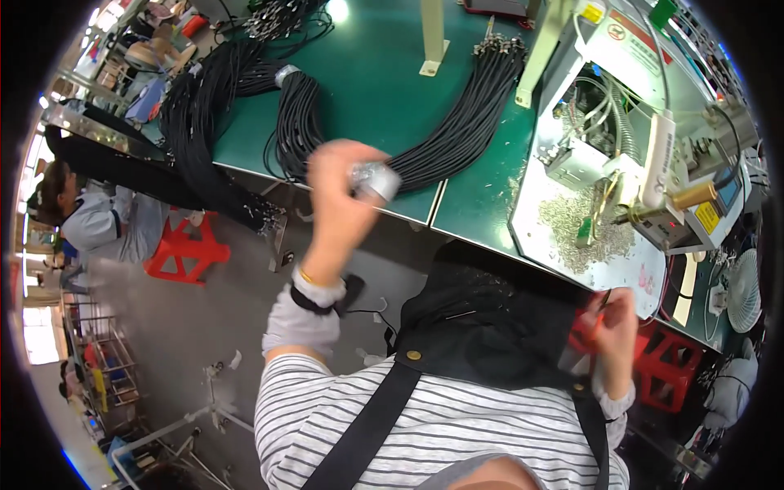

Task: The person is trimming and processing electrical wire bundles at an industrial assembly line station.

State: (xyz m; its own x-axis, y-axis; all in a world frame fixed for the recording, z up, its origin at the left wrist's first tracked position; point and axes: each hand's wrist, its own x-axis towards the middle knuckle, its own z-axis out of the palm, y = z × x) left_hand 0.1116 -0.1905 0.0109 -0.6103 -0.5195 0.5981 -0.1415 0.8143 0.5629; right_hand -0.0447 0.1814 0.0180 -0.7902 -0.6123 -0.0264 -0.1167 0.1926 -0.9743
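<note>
step: lifting taped cable bundle (457, 131) off bench (384, 73) | left hand (339, 192) clamped on taped end | right hand (616, 322) below bench edge, closed on red tool (blurred) | next: firm hold, clear bench edge

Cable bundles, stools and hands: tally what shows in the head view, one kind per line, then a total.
Black cable bundles on the green bench: 3 — one at the left, one in the middle, one under the left hand
Red plastic stools: 2
The person's own hands: 2 — left hand, right hand
Total: 7

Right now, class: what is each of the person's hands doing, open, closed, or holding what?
Left hand: closed on the taped end of a black cable bundle.
Right hand: closed around something small; what cannot be told.
</note>
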